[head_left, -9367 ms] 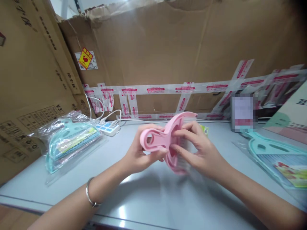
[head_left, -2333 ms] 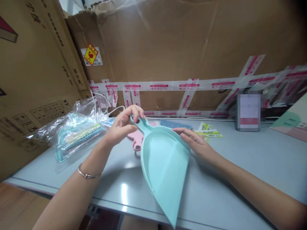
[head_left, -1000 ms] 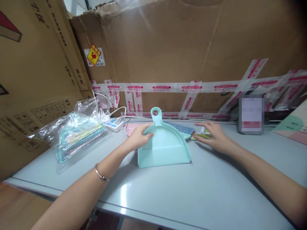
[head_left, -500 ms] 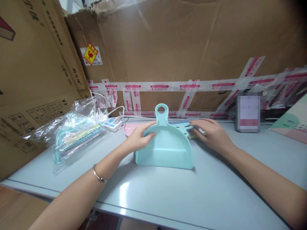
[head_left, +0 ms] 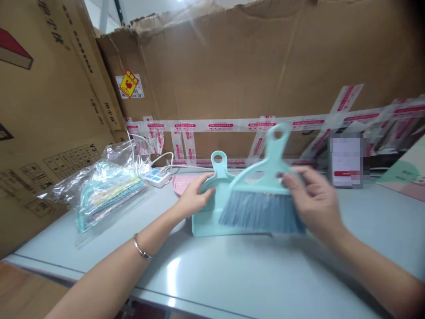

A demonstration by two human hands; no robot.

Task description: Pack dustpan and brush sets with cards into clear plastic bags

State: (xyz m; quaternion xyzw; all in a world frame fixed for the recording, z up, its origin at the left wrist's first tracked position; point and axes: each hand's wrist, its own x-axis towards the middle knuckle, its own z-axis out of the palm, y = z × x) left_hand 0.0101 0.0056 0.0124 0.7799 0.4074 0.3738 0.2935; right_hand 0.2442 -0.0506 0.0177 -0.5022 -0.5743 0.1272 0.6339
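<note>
A mint-green dustpan (head_left: 207,225) stands upright on the table, its ring handle at the top. My left hand (head_left: 196,194) grips its left edge, thumb across the front. In front of its right half is a mint-green hand brush (head_left: 265,175) with grey-blue bristles pointing down. My right hand (head_left: 314,201) is closed on the right side of the brush, slightly blurred. The brush covers much of the dustpan. Behind my left hand, part of a pink dustpan (head_left: 182,183) shows.
A mint-green dustpan set in a clear plastic bag (head_left: 111,188) lies on the left. Near it sits a white power strip (head_left: 158,177) with a cable. A phone (head_left: 347,161) leans upright at right, beside a printed sheet (head_left: 407,170). Large cardboard boxes (head_left: 219,71) wall the back and left.
My right hand has picked up the hand brush from behind the dustpan and brought it in front of the dustpan's right half. My left hand stays on the dustpan.
</note>
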